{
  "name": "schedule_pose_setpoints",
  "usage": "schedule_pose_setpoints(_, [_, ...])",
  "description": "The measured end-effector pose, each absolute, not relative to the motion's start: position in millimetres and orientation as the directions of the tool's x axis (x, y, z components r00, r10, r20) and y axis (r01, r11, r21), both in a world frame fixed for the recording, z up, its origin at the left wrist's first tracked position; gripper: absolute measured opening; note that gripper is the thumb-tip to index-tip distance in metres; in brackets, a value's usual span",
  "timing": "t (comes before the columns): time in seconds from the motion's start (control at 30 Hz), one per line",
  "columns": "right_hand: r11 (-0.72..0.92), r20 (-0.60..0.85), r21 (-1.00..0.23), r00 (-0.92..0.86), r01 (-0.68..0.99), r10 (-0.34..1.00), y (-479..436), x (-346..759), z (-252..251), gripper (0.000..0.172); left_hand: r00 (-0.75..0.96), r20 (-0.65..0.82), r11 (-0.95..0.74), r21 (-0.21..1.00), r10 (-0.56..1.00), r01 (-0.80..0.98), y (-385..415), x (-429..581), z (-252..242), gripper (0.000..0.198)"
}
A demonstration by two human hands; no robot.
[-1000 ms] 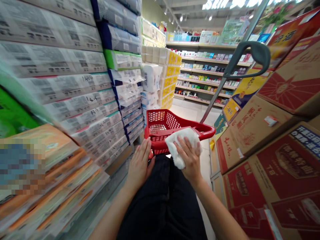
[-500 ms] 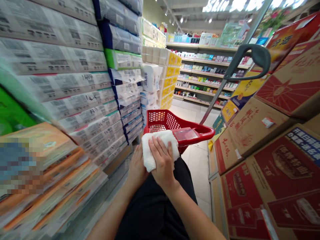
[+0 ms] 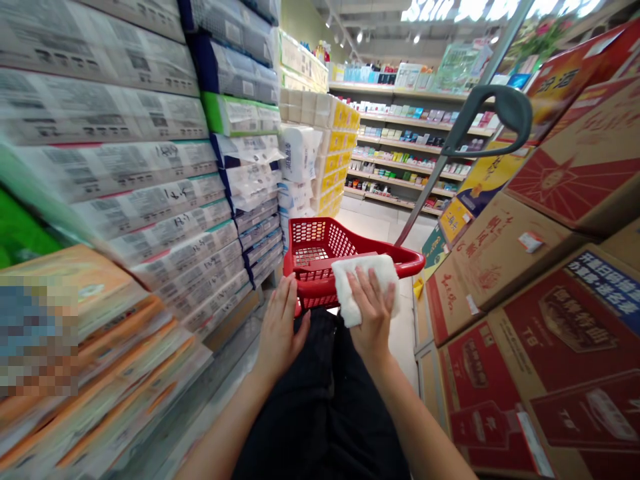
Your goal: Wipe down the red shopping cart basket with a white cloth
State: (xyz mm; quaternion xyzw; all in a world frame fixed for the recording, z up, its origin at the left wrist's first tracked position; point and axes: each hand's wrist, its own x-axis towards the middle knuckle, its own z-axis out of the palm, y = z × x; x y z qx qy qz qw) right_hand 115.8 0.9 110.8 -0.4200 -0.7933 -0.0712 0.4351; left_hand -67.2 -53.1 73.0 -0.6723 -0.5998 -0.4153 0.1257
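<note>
Head view, looking down a narrow store aisle: the two hands are apart, one on each side of the near end of a red plastic shopping basket (image 3: 325, 240). The right hand (image 3: 373, 307) lies on a folded white cloth (image 3: 365, 283) with its fingers spread, pressing it against the basket's near rim. The cloth sits over that rim, right of centre, with its long axis running roughly across the basket and its lower corner hanging down toward the person. The left hand (image 3: 283, 327) is open and holds nothing, its fingers pointing forward just at the basket's left corner; whether they touch the plastic cannot be told. A grey pull handle (image 3: 500, 110) rises from the basket's far right side, tilted up and to the right, and ends in a loop. Dark trousers (image 3: 320, 407) fill the bottom of the view. Wrapped stacks of toilet paper (image 3: 150, 167) line the left, printed cartons (image 3: 505, 267) line the right, and stocked shelves (image 3: 405, 147) stand beyond.
</note>
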Motion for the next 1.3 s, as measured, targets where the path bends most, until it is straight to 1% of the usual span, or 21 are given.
schedule_pose_setpoints(0.17, [0.747,0.704,-0.294,-0.393,0.597,0.591,-20.4,57.2,117.2,0.054,-0.028,0.68,-0.291,0.35,0.733,0.89,-56.9,-72.5,71.4,0.082])
schedule_pose_setpoints(0.3, [0.797,0.703,-0.298,-0.444,0.526,0.556,-16.5,54.5,120.4,0.058,-0.031,0.679,-0.29,0.354,0.734,0.889,-60.7,-74.6,72.7,0.082])
schedule_pose_setpoints(0.4, [0.833,0.701,-0.283,-0.49,0.476,0.519,-9.5,66.2,119.9,0.056,-0.026,0.68,-0.29,0.346,0.733,0.892,-63.6,-71.3,76.4,0.079])
schedule_pose_setpoints(0.6, [0.882,0.716,-0.242,-0.539,0.404,0.444,5.7,77.4,117.7,0.046,-0.068,0.691,-0.245,0.344,0.719,0.906,-63.9,-63.1,79.1,0.075])
schedule_pose_setpoints(0.73, [0.916,0.714,-0.225,-0.583,0.332,0.387,14.1,72.7,116.8,0.046,-0.112,0.708,-0.214,0.354,0.698,0.91,-62.8,-65.7,77.2,0.076])
schedule_pose_setpoints(0.9, [0.922,0.714,-0.213,-0.593,0.324,0.373,18.0,56.0,113.0,0.046,-0.137,0.716,-0.192,0.358,0.684,0.914,-62.2,-81.0,76.5,0.075])
schedule_pose_setpoints(1.17, [0.914,0.718,-0.218,-0.577,0.343,0.388,15.4,32.4,107.9,0.049,-0.12,0.726,-0.178,0.32,0.678,0.93,-58.8,-108.8,68.7,0.077])
schedule_pose_setpoints(1.3, [0.929,0.715,-0.208,-0.6,0.305,0.358,21.0,36.7,109.4,0.051,-0.149,0.744,-0.171,0.335,0.652,0.927,-52.6,-106.4,62.9,0.075])
